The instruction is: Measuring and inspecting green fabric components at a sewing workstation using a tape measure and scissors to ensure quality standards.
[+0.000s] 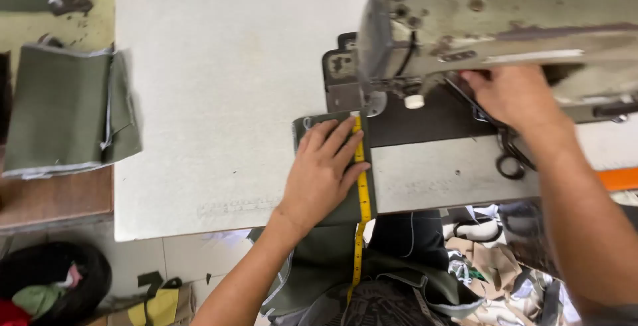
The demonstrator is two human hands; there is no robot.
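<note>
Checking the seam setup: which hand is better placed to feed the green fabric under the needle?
Left. The left hand already lies flat on the green fabric beside the yellow strip; the right hand is behind the sewing machine.

place: a sewing workshop
machine: a worn industrial sewing machine [492, 27] set into a white tabletop [219, 100]
stock: folded olive cloth pieces [66, 110] stacked beside it
floor: fabric scraps [492, 259] heaped below
tool: a yellow measuring tape [363, 193]

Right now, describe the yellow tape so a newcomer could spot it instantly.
Start at the grey-green sewing machine on the white table. Below its needle end, the left hand presses olive fabric flat. The yellow tape runs along that fabric's right edge and over the table's front: the only narrow bright strip there.
</note>
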